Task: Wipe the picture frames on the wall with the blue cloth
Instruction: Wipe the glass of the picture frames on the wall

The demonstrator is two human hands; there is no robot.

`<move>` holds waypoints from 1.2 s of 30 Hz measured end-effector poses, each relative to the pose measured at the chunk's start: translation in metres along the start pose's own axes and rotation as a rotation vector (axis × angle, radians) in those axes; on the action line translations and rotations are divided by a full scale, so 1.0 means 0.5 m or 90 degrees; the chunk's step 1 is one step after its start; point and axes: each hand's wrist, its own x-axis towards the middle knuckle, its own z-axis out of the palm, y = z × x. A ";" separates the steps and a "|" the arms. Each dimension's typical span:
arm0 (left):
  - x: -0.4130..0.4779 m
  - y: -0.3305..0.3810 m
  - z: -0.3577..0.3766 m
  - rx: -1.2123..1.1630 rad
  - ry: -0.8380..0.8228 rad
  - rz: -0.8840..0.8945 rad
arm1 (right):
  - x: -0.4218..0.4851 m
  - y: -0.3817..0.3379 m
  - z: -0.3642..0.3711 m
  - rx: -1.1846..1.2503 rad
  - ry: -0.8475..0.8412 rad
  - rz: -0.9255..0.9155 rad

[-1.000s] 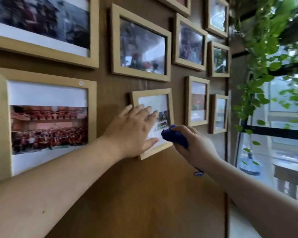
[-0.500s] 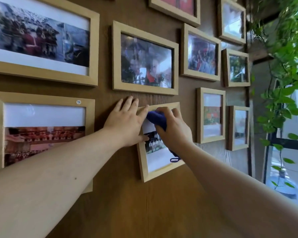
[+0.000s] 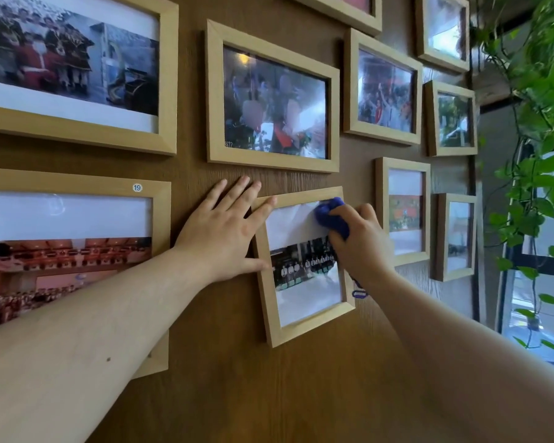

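A small light-wood picture frame (image 3: 304,332) hangs slightly tilted on the brown wood wall (image 3: 269,394), low in the middle. My right hand (image 3: 362,244) is shut on a bunched blue cloth (image 3: 330,215) and presses it against the upper right of that frame's glass. A blue loop of the cloth dangles below my wrist. My left hand (image 3: 224,231) lies flat with fingers spread on the wall, its fingertips and thumb touching the frame's left edge and top left corner.
Several more light-wood frames cover the wall: a big one (image 3: 271,100) right above, two large ones at left (image 3: 74,212), smaller ones at right (image 3: 403,212). A trailing green plant (image 3: 531,155) hangs by the window at the far right.
My right hand with the cloth has moved from the frame's lower right up onto its glass, then across to the upper right. My left hand shifted up to the frame's left edge.
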 end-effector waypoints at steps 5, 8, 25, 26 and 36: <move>0.001 0.000 0.001 -0.002 0.004 0.001 | -0.059 -0.075 0.018 0.046 -0.077 -0.172; 0.001 0.002 0.001 0.005 0.007 0.000 | -0.086 -0.078 0.032 0.021 -0.094 -0.255; 0.002 0.009 -0.003 0.011 -0.013 -0.012 | -0.130 -0.023 0.018 -0.024 -0.217 -0.244; 0.002 0.009 -0.004 0.010 -0.016 -0.012 | -0.130 -0.005 0.016 -0.041 -0.212 -0.220; 0.002 0.007 -0.003 0.012 -0.013 -0.012 | -0.159 -0.010 -0.004 -0.114 -0.379 -0.274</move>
